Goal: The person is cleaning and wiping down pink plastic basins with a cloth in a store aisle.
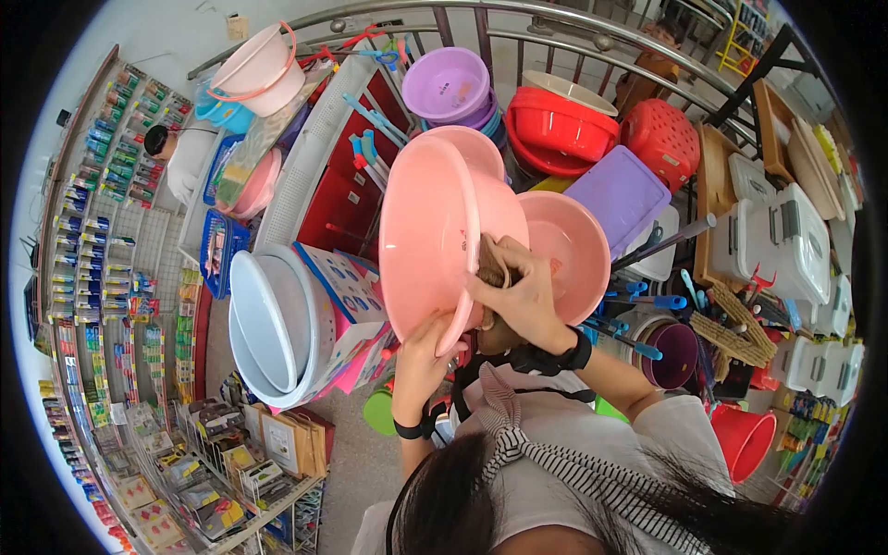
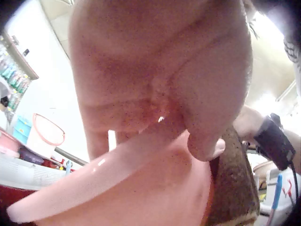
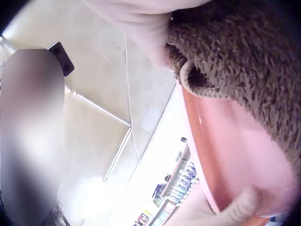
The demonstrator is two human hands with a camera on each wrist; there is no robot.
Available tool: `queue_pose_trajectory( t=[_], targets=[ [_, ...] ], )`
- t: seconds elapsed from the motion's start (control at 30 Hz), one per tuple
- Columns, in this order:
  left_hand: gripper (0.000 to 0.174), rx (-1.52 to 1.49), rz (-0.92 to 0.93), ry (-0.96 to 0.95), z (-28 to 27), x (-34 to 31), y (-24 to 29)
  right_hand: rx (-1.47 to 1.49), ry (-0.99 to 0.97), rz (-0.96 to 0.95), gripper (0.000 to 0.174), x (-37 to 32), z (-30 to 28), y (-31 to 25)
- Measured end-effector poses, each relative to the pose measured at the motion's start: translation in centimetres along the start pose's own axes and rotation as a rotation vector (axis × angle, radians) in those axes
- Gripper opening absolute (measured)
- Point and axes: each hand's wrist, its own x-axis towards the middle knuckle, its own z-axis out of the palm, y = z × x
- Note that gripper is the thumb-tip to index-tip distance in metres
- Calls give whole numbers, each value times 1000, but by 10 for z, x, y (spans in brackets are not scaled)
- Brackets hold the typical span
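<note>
A pink basin [image 1: 421, 231] stands tilted on its side in front of the person. The left hand [image 1: 423, 365] grips its lower rim, and in the left wrist view the fingers of the left hand [image 2: 160, 80] curl over the pink rim [image 2: 103, 174]. At the basin's outer side the right hand [image 1: 529, 296] pinches a brown cloth [image 1: 495, 273]. The right wrist view shows the fluffy cloth [image 3: 244, 56] with a small loop, bunched under the right hand [image 3: 141, 23], close to the basin [image 3: 235, 146]. Part of the cloth is hidden behind the right hand.
More pink basins [image 1: 569, 254] stand just behind and right. Pale blue basins [image 1: 268, 319] are at the left, purple basins [image 1: 446, 85] and red basins [image 1: 564, 125] at the back. A purple lid [image 1: 618, 194], clear storage boxes [image 1: 786, 245] and blue-handled tools [image 1: 647, 301] stand at the right.
</note>
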Motion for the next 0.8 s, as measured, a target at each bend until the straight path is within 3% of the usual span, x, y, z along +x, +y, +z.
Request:
queue_pose_trajectory(
  t=[0.07,0.1,0.13,0.2,0.3,0.33,0.37,0.47,0.6,0.7,0.8],
  targets=[
    [46,-259,-102,-97,-8,2,10,27,46,-24,25,-11,8,-1],
    [46,-259,-99,-96,-6,2,9,53,94,-45,25,-18,11,-2],
    [59,-442,-41,-51,-2,0,6,24,89,-23,25,-25,12,-7],
    [83,-715,18,-43,4,-5,-2,-137,74,-158,25,-41,18,8],
    [80,-836,13,37,-1,10,24,-185,60,-220,31,-62,32,22],
    [69,-829,8,62,2,11,26,-226,52,-278,34,-69,34,25],
    [69,-831,8,63,4,12,26,-267,45,-336,36,-74,35,27],
    [45,-749,-151,189,9,15,31,-291,-62,-456,40,-82,32,24],
    [43,-730,-198,252,8,16,37,-333,-288,-541,34,-71,18,24],
    [44,-777,-234,198,4,12,37,-467,-332,-670,31,-58,10,27],
    [44,-551,-160,191,7,8,38,-489,-243,-591,27,-38,0,7]
  ],
)
